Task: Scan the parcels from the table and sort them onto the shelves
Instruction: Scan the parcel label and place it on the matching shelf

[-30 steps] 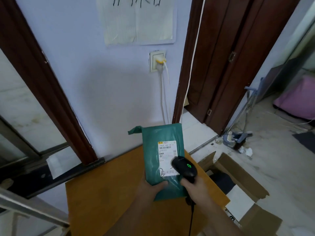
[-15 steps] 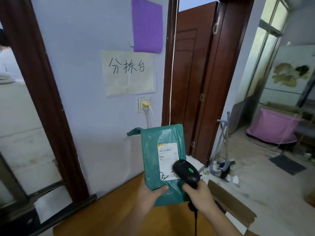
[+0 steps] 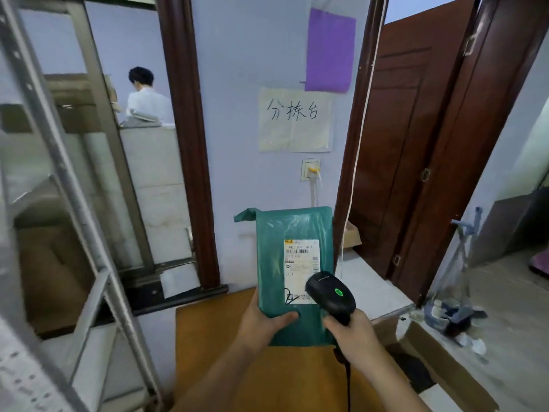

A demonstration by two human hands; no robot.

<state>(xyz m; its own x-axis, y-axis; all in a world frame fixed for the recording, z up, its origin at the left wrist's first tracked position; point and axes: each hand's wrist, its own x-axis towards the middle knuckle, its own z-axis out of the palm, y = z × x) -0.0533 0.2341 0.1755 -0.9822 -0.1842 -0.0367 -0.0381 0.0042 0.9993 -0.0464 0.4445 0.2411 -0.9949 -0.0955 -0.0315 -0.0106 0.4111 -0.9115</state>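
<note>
- Holding: left hand (image 3: 264,321) grips the green parcel (image 3: 292,263) upright above the table (image 3: 214,346); right hand (image 3: 353,337) fingers wrap the scanner (image 3: 329,295).
- Risk: scanner overlapping the label (image 3: 300,263) may cause a misread.

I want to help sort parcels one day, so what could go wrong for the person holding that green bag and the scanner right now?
The left hand holds the green parcel only by its bottom corner, upright above the table, so it might flop or slip. The scanner in the right hand sits over the label's lower edge, so it might miss the barcode higher up. Its cable hangs down and could snag on the table edge.
</note>
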